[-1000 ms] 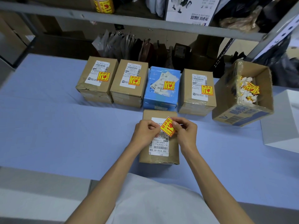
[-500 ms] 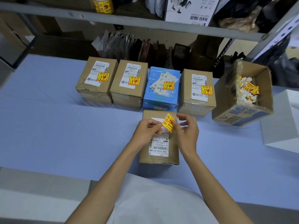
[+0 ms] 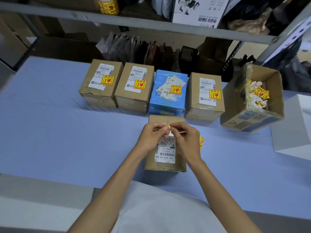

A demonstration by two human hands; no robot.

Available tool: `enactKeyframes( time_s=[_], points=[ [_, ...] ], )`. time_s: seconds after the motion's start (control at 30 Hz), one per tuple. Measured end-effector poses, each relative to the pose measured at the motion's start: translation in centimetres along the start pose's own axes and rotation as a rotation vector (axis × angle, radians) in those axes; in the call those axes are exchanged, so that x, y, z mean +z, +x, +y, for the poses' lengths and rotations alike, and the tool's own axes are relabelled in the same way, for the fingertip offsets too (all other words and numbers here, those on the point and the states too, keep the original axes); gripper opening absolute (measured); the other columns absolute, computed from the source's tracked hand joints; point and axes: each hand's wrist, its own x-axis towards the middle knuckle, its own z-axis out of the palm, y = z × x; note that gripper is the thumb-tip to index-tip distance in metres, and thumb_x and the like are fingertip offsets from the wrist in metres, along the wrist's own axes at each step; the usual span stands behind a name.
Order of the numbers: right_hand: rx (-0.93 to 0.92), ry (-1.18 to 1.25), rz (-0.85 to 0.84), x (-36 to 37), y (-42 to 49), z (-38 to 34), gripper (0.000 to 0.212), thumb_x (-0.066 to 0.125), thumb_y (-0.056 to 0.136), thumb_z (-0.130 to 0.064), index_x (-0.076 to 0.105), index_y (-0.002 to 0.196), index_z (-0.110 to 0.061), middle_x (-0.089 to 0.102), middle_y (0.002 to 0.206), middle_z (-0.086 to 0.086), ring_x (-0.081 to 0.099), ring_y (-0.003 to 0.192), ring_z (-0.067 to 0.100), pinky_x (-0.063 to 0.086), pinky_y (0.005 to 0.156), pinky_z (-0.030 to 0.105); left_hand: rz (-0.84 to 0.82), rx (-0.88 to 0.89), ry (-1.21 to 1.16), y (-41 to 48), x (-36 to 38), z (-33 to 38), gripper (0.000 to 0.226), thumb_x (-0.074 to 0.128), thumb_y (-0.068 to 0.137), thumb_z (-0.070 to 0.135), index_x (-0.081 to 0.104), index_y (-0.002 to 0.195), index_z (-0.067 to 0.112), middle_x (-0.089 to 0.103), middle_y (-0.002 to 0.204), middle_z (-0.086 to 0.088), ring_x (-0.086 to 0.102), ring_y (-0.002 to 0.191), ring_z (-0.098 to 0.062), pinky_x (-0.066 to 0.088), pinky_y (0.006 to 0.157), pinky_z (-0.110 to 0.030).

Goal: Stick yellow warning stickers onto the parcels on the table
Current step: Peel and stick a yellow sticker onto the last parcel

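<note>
Peeling looked like the step in hand: your left hand (image 3: 151, 137) pinched one edge of the yellow sticker (image 3: 169, 126) with curled fingers. Your right hand (image 3: 185, 140) pinched the opposite edge, and both were held over the far end of the near parcel (image 3: 180, 163) on the table (image 3: 50, 132). To do it well, you needed to part the backing cleanly without creasing it. Then you needed to lay the sticker on bare cardboard beside the white label (image 3: 165, 152), clear of its barcode, and rub it flat from one edge. Counted from the left, the back row held three brown parcels (image 3: 101, 81) and one blue parcel (image 3: 158, 101), four in all, each bearing one yellow sticker. The one near parcel bore none. Spare stickers (image 3: 201, 142) peeped out past your right hand, too hidden to count, and one open carton (image 3: 252, 118) held scraps.
</note>
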Motion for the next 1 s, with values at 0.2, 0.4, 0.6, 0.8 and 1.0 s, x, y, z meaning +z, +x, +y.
enactKeyframes(
  time_s=[0.2, 0.4, 0.6, 0.8, 1.0],
  points=[
    [0.04, 0.049, 0.005, -0.11, 0.05, -0.16, 0.013, 0.064, 0.086, -0.006, 0.075, 0.087, -0.013, 0.073, 0.08, -0.007, 0.065, 0.074, 0.003, 0.05, 0.07, 0.015, 0.014, 0.001, -0.025, -0.08, 0.0, 0.38, 0.011, 0.058, 0.092, 0.008, 0.067, 0.085, 0.01, 0.069, 0.077, -0.004, 0.066, 0.069, -0.012, 0.04, 0.048, -0.007],
    [0.051, 0.069, -0.011, -0.06, -0.02, -0.21, 0.014, 0.063, 0.085, -0.006, 0.075, 0.089, -0.013, 0.073, 0.081, -0.007, 0.067, 0.075, 0.003, 0.052, 0.069, 0.017, 0.022, -0.02, -0.03, -0.07, 0.07, 0.37, 0.009, 0.059, 0.092, 0.007, 0.067, 0.089, 0.007, 0.069, 0.078, -0.006, 0.067, 0.07, -0.013, 0.039, 0.048, -0.006],
    [0.08, 0.078, -0.044, -0.16, 0.03, -0.07, 0.014, 0.065, 0.085, -0.009, 0.075, 0.092, -0.016, 0.073, 0.083, -0.009, 0.068, 0.077, 0.004, 0.055, 0.071, 0.021, 0.029, -0.023, -0.03, -0.15, -0.03, 0.43, 0.009, 0.059, 0.091, 0.007, 0.068, 0.092, 0.005, 0.068, 0.078, -0.007, 0.066, 0.069, -0.012, 0.039, 0.048, -0.005],
    [0.102, 0.107, -0.048, 0.01, 0.03, -0.01, 0.016, 0.065, 0.085, -0.008, 0.075, 0.09, -0.019, 0.074, 0.082, -0.008, 0.068, 0.076, 0.006, 0.054, 0.072, 0.023, 0.041, -0.024, -0.031, -0.25, -0.14, 0.36, 0.008, 0.061, 0.09, 0.007, 0.069, 0.088, 0.007, 0.07, 0.077, -0.006, 0.066, 0.061, -0.005, 0.04, 0.048, -0.007],
    [0.089, 0.124, -0.048, -0.08, 0.01, -0.05, 0.021, 0.064, 0.086, -0.007, 0.074, 0.088, -0.026, 0.073, 0.082, -0.012, 0.067, 0.077, 0.006, 0.054, 0.072, 0.022, 0.033, -0.029, -0.049, -0.34, -0.07, 0.45, 0.008, 0.062, 0.09, 0.008, 0.069, 0.09, 0.007, 0.071, 0.078, -0.006, 0.068, 0.063, -0.006, 0.041, 0.048, -0.007]
  ],
)
